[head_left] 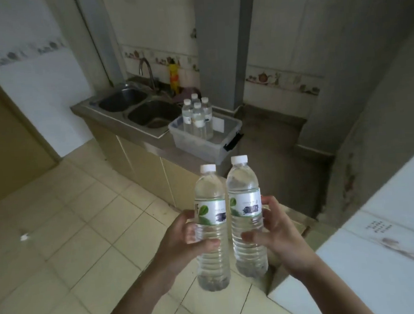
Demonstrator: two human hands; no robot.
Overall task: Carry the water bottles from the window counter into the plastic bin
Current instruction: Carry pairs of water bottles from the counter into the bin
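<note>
1. Head view: the left hand (182, 234) is wrapped around the middle of a clear water bottle, the left bottle (211, 230), at 6 o'clock, with the thumb across the front just below the label.
2. The right hand (277, 232) grips a second bottle, the right bottle (246, 217), with fingers behind the label and the thumb on the front.
3. Both held bottles stand upright, white caps on, side by side and nearly touching, above the tiled floor (71, 227).
4. The plastic bin (200, 145), clear with a black latch, sits on the steel table (156, 145) at 12 o'clock from the hands, well apart from them.
5. Four capped bottles (197, 119) stand upright, clustered in the bin's far left part.
6. A double sink (140, 107) with a tap lies at 10 o'clock from the bin, just beside it.
7. A yellow bottle (173, 78) stands behind the sink by the wall.
8. A white tiled ledge (379, 255) fills the 4 o'clock corner.
</note>
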